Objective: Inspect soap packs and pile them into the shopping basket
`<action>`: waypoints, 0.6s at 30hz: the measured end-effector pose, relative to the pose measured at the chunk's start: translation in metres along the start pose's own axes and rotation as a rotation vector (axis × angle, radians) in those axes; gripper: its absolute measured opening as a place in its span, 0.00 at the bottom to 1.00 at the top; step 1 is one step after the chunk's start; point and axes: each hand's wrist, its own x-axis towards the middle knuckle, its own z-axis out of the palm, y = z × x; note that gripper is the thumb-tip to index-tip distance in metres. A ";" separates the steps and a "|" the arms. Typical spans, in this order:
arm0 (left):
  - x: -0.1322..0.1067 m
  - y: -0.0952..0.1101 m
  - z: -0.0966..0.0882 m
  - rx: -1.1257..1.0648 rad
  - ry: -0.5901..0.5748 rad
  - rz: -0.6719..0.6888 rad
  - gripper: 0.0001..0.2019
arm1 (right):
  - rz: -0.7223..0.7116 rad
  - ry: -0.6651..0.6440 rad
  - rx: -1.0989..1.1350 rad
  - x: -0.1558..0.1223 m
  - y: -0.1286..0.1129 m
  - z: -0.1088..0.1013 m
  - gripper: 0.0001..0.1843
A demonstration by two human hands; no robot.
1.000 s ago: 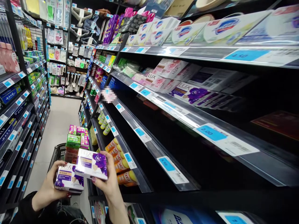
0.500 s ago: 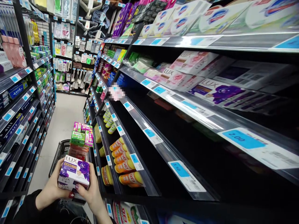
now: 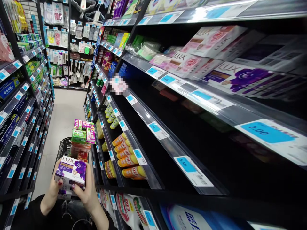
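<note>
The stack of purple-and-white LUX boxes is resting between the person's left hand and right hand, low in the view and over the near part of the black basket. The top box is turning its printed face upward, with the brand letters reading upright for the person; its long axis is running from left to right, the right end dipping a little lower in the view, and the purple flower is lying toward that right end. The hands are opening only as wide as the stack; they are clasping it from both sides, both thumbs pressing at its near side. How many boxes are lying under the top one, one cannot tell with certainty. The basket is standing on the aisle floor and it is containing dark red boxes, over which green boxes and magenta boxes are piling above the rim. One second ago the hands were holding boxes apart, the right one higher; now these are forming one stack, as half a second ago, but the left thumb is sitting higher on the near side, and more of the dark red boxes is showing.
</note>
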 end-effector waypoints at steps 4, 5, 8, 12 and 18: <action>0.014 0.006 -0.006 0.103 -0.075 0.089 0.44 | -0.066 -0.079 0.055 0.006 -0.002 -0.001 0.43; 0.017 0.007 -0.009 0.128 -0.086 0.108 0.43 | -0.067 -0.105 0.085 0.008 -0.001 0.000 0.44; 0.026 0.007 -0.020 0.163 -0.091 0.141 0.41 | -0.031 -0.188 0.236 0.019 0.007 -0.001 0.53; 0.044 -0.002 -0.057 0.368 -0.111 0.160 0.43 | 0.111 0.049 0.334 0.027 0.039 -0.028 0.57; 0.100 -0.051 -0.127 0.986 -0.164 0.164 0.34 | 0.467 0.510 0.177 -0.043 0.113 -0.097 0.26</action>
